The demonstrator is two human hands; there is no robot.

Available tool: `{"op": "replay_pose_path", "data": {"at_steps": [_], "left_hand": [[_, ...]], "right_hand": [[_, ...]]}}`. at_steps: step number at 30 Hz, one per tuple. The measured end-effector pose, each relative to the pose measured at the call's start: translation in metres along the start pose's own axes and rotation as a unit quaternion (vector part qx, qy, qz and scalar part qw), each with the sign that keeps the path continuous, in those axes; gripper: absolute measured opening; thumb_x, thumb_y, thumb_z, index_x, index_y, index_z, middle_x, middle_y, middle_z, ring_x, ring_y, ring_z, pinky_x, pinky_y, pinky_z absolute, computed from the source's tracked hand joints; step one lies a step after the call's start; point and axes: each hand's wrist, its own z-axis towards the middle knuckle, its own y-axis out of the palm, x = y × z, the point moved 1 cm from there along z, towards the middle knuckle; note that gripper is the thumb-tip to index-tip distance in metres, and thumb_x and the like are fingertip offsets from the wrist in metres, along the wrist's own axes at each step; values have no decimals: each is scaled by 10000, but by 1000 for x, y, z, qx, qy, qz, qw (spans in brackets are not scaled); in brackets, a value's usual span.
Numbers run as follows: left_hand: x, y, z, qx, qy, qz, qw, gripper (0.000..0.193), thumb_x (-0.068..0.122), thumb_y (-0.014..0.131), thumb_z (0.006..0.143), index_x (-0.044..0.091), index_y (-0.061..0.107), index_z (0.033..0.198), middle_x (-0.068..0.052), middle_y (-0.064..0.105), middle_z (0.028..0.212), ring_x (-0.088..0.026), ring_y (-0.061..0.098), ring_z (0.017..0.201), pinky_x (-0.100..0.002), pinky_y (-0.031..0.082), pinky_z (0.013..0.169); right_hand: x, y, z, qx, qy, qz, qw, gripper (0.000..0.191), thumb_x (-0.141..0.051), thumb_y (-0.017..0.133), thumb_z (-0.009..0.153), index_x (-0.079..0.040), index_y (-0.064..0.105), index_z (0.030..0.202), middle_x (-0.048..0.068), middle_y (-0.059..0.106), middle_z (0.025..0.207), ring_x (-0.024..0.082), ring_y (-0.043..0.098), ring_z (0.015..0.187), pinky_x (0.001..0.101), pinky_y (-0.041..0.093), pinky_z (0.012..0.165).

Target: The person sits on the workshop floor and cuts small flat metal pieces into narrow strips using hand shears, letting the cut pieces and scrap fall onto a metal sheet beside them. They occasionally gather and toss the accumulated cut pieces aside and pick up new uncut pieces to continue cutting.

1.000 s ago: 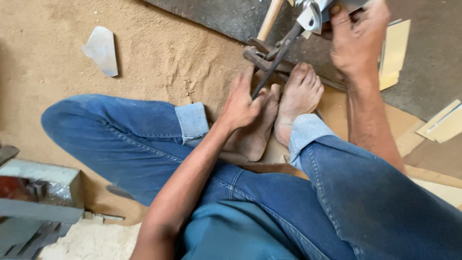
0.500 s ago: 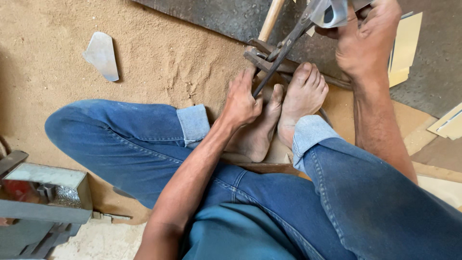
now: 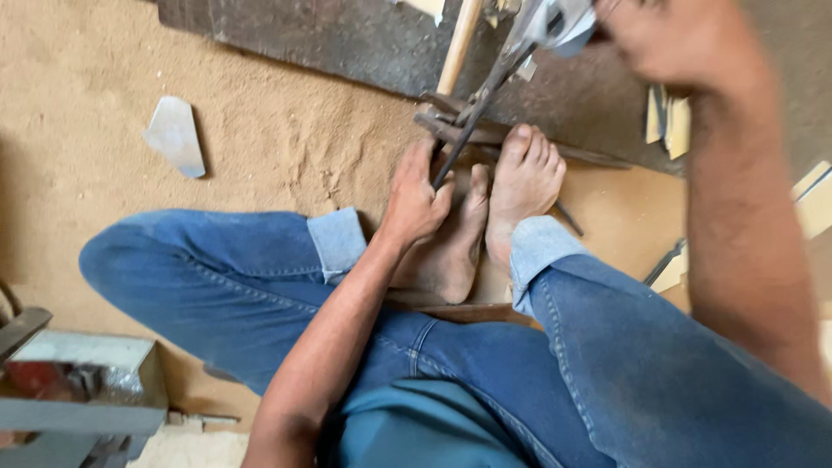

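There is one view only, from a camera worn on the person's head, so nothing is shared with a second view. It looks steeply down over the seated person's own lap onto the sawdust-covered floor [image 3: 260, 130], close enough that the jeans-clad legs fill the lower half of the picture. The bare feet [image 3: 494, 208] sit near the middle, and the far dark board [image 3: 329, 43] runs along the top edge. The left hand [image 3: 416, 199] lies close to centre and is sharp, while the right hand [image 3: 667, 35] is cut by the top edge and blurred, being nearest the lens.
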Motion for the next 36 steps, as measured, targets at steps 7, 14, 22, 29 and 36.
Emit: {"op": "replay_pose_path", "data": {"at_steps": [7,14,22,29,36], "left_hand": [[24,-7,-22,29,4,-17,999,648,90,637,940,-36,388,1524,-303,491,1449,-461,497,1373,-461,403,1186],[40,-12,-24,35,-18,-20,999,651,134,660,949,-23,403,1527,-289,479,1460,-442,499,1377,-458,402,1179],[14,-3,-11,-25,-29,-13,999,732,144,628,941,-97,300,1550,-324,484,1435,-474,490,1343,-477,399,1173],[2,0,-2,-24,-34,26,999,682,56,632,778,-47,433,1422,-305,570,1232,-487,542,1153,-538,434,993],[-2,0,10,8,-4,16,1000,517,37,610,772,-18,509,1276,-285,581,1159,-495,546,1102,-540,447,965]], "right_hand": [[12,20,-15,-5,16,27,1000,140,-92,540,1134,-6,619,1056,7,618,949,126,688,886,363,691,850],[25,10,-12,-39,25,-10,999,171,-74,550,1171,24,618,1048,24,577,904,130,652,828,372,696,879],[-1,32,-20,-9,-11,-43,999,165,-28,467,1160,59,607,1173,70,675,1027,182,718,915,348,676,808],[-17,40,-20,-18,-17,-22,999,149,28,489,1156,74,571,1271,134,655,1131,195,717,926,354,647,839],[16,37,-21,28,-74,77,994,172,-37,586,1123,12,497,1262,18,616,1126,111,646,928,278,626,768]]}}
